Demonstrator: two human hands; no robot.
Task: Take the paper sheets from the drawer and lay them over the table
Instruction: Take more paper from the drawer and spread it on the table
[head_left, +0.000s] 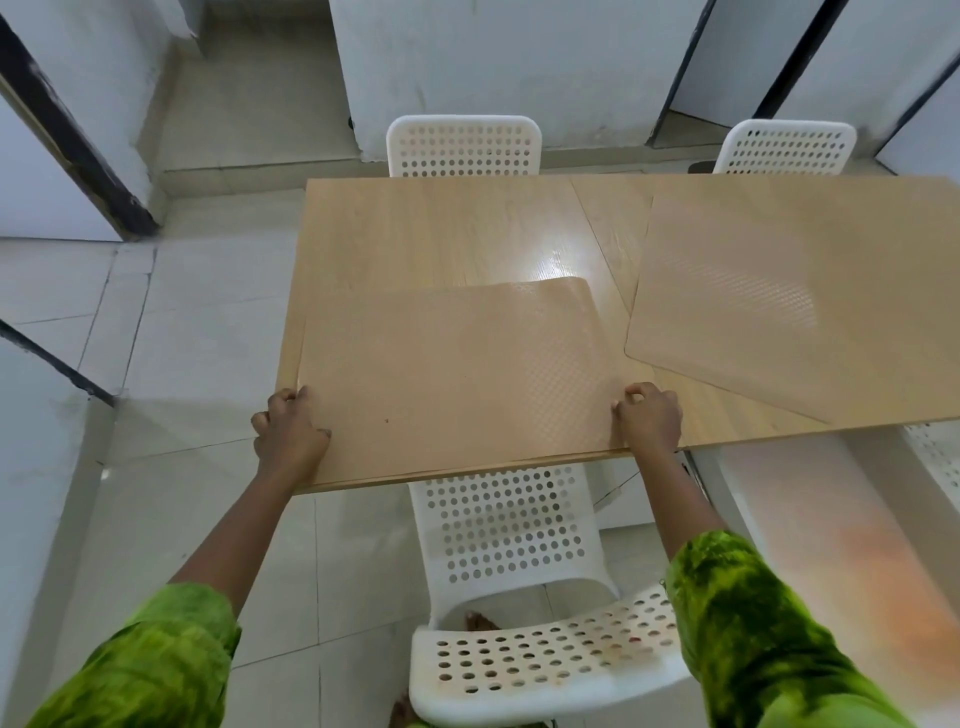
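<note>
A translucent textured sheet (457, 374) lies flat on the near left part of the wooden table (441, 228), its near edge along the table's front edge. My left hand (288, 428) grips the sheet's near left corner. My right hand (649, 418) grips its near right corner. A second sheet (789, 291) of the same kind lies on the right half of the table, turned at a slant. No drawer is in view.
A white perforated chair (519, 587) stands right below me, pushed partly under the table's front edge. Two more white chairs (464, 146) (786, 148) stand at the far side. Tiled floor (171, 322) lies to the left, white walls behind.
</note>
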